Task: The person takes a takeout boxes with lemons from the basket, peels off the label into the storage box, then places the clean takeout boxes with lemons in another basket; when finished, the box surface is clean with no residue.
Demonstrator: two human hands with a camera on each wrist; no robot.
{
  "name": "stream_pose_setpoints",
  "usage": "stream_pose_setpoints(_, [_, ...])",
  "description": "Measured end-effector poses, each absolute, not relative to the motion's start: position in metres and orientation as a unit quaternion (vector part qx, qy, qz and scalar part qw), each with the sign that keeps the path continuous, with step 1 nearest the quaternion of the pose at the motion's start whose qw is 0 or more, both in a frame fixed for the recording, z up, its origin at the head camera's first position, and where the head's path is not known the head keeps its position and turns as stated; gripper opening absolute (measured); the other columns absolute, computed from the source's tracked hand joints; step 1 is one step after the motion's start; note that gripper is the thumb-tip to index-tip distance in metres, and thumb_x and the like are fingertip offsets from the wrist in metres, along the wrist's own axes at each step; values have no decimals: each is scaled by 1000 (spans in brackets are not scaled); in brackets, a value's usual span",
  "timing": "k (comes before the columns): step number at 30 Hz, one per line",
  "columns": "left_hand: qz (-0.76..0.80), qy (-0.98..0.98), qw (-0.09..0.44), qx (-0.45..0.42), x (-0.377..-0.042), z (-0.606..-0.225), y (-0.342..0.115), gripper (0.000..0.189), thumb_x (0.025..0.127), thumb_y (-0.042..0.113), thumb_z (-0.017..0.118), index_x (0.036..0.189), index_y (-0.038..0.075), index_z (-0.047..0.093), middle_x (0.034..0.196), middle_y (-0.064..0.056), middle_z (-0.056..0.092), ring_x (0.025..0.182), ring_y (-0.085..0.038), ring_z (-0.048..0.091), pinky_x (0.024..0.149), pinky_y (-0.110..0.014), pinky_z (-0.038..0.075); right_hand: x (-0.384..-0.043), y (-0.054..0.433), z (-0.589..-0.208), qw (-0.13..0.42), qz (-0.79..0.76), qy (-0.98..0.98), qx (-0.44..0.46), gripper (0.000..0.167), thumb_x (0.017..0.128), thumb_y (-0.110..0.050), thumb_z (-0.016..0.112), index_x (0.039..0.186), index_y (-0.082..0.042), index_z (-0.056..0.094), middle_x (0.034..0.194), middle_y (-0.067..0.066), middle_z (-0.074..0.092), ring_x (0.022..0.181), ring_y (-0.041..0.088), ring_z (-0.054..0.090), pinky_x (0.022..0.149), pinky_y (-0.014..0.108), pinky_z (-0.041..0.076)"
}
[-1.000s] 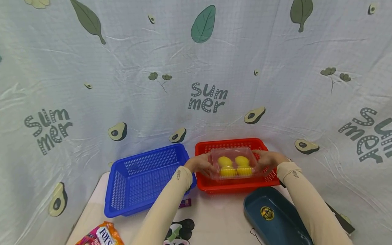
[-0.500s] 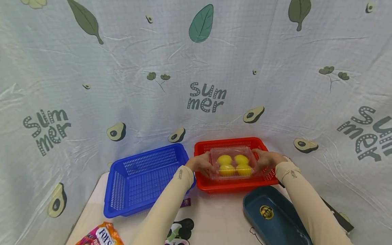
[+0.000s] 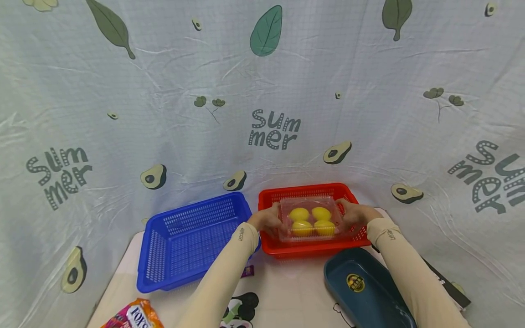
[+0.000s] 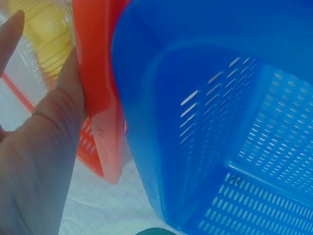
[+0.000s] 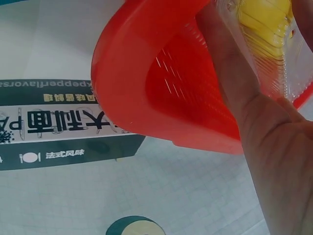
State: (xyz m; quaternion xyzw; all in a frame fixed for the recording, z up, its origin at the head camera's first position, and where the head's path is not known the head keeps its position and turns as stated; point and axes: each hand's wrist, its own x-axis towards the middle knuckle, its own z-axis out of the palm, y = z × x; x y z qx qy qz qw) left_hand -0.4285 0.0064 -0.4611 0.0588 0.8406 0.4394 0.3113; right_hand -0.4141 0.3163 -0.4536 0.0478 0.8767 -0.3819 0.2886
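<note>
A clear plastic clamshell box [image 3: 311, 220] with several yellow fruits, lemon-like in shape, sits in the red basket [image 3: 311, 250]. My left hand [image 3: 268, 220] grips its left end and my right hand [image 3: 355, 216] its right end, both reaching inside the basket's walls. In the left wrist view, the thumb and a finger lie either side of the box's end, beside the red wall. The right wrist view has the right hand's fingers along the ribbed side of the clear box [image 5: 264, 44]. Part of each hand's fingers is hidden behind the box.
A blue basket [image 3: 193, 246] stands close left of the red one. Nearer lie a dark blue tray [image 3: 369, 291], an orange and purple snack bag [image 3: 135, 315] and a small purple wrapper [image 3: 248, 271]. A pasta box [image 5: 54, 125] lies beside the red basket. A printed curtain [image 3: 197, 136] hangs behind.
The whole head view has shifted slightly left. Both hands keep their hold on the clear box, which stays in the red basket with little visible movement.
</note>
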Motion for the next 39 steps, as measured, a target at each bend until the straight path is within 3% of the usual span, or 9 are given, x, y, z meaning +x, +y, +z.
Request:
stream_pose_setpoints(9, [440, 843, 304, 63, -427, -463, 7, 102, 77, 5, 87, 158, 11, 24, 135, -20, 50, 99, -35, 66, 94, -52, 62, -417, 314, -457, 288, -362, 885, 53, 122, 78, -12, 91, 166, -14, 6, 151, 30, 31, 119, 41, 53, 87, 46, 64])
stream_pose_setpoints(17, [443, 846, 291, 54, -427, -464, 8, 99, 80, 2, 83, 160, 15, 27, 147, -19, 47, 118, -40, 60, 100, -58, 57, -415, 309, -457, 270, -360, 892, 39, 124, 74, -11, 92, 166, -13, 9, 150, 28, 36, 127, 46, 46, 94, 53, 61])
stream_pose_setpoints(27, [442, 850, 274, 86, -433, -456, 7, 93, 84, 6, 83, 159, 11, 29, 154, -22, 45, 128, -43, 54, 98, -63, 57, -426, 303, -452, 254, -340, 905, 31, 121, 75, -12, 91, 165, -9, 10, 155, 30, 33, 133, 51, 43, 102, 62, 55])
stream_pose_setpoints(39, [432, 869, 231, 63, -443, -440, -4, 103, 85, 13, 85, 166, 10, 20, 160, -24, 40, 123, -46, 62, 100, -56, 58, -441, 301, -441, 243, -343, 907, -2, 118, 80, -15, 88, 166, -8, 7, 161, 31, 29, 137, 52, 39, 105, 66, 51])
